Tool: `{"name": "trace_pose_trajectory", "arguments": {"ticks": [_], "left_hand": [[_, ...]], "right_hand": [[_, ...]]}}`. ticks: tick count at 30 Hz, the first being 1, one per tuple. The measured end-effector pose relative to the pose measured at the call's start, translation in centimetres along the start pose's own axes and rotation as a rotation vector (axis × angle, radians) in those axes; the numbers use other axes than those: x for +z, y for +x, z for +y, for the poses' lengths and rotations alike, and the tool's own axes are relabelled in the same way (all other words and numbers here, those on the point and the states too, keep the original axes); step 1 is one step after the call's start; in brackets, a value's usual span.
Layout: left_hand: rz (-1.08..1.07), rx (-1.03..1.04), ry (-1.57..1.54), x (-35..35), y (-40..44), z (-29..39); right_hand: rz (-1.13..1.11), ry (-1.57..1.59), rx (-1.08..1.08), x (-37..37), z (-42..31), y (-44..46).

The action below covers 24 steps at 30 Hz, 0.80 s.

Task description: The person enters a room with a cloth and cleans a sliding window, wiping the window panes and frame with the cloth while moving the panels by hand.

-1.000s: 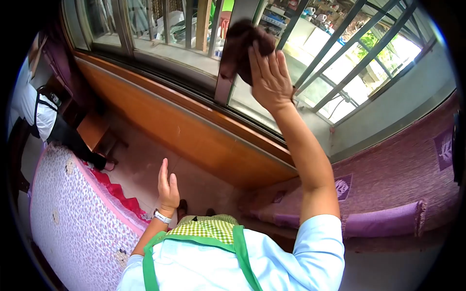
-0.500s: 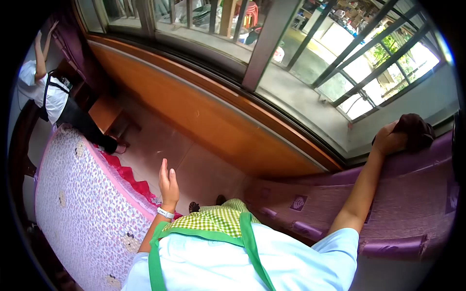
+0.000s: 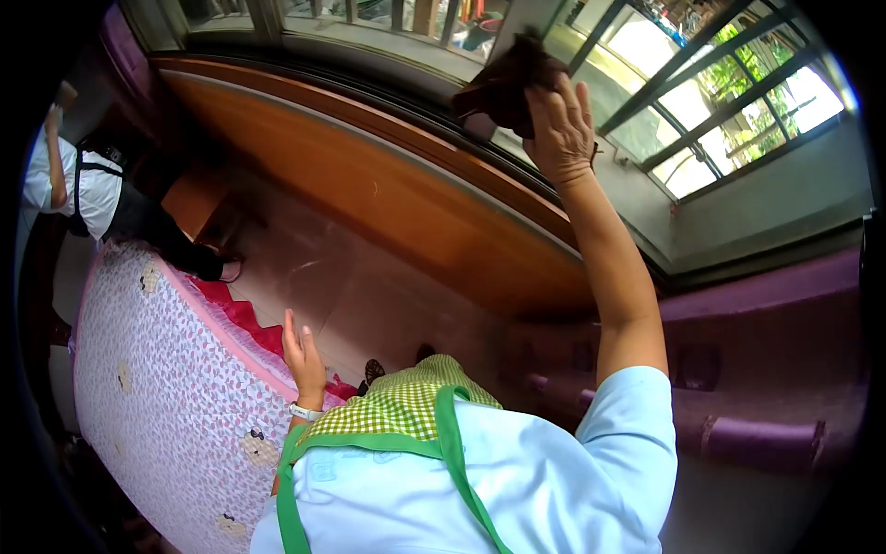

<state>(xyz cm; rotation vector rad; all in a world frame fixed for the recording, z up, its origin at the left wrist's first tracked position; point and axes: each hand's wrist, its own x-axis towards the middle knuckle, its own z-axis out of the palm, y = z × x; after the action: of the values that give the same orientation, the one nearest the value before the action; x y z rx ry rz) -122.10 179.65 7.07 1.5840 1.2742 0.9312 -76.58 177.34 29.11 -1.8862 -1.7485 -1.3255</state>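
Observation:
A dark brown cloth (image 3: 508, 85) lies bunched under the fingers of my right hand (image 3: 559, 129), which presses it against the lower part of the window (image 3: 591, 74) near the upright frame. The fingers of that hand point up and its back faces me. Lower down, my left hand (image 3: 305, 360) is raised beside the bed with nothing in it, its fingers stretched out and its wrist in a white band.
Below the window runs a wooden panel (image 3: 369, 185). A bed with a patterned sheet (image 3: 175, 369) is at left. Another person in a white top (image 3: 97, 194) stands beyond it, near a small wooden stool (image 3: 196, 205). Purple fabric (image 3: 766, 360) covers something at right.
My right hand has moved with the cloth from the right window corner back left to the glass by the frame. My left hand stays raised. The other person's arms have come down.

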Motion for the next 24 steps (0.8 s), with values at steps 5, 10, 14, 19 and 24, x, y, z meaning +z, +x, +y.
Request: {"name": "trace_pose_trajectory", "arguments": {"ticks": [5, 10, 14, 19, 24], "left_hand": [[-0.039, -0.065, -0.130, 0.6, -0.3, -0.6], [-0.149, -0.080, -0.178, 2.6, 0.5, -0.2], [-0.209, 0.003, -0.173, 4.7, 1.3, 0.7], [-0.257, -0.051, -0.175, 5.7, 1.2, 0.6], [-0.212, -0.074, -0.206, 5.3, 1.0, -0.1]], "right_hand": [[-0.132, -0.057, -0.284, 0.0, -0.8, -5.8], [-0.313, -0.099, 0.010, -5.6, -0.3, -8.7], [-0.230, -0.018, 0.326, -9.9, 3.2, -16.6], [-0.350, -0.307, 0.636, -14.7, 7.5, -24.9], [-0.371, -0.340, 1.000, -16.2, 7.7, -26.3]]}}
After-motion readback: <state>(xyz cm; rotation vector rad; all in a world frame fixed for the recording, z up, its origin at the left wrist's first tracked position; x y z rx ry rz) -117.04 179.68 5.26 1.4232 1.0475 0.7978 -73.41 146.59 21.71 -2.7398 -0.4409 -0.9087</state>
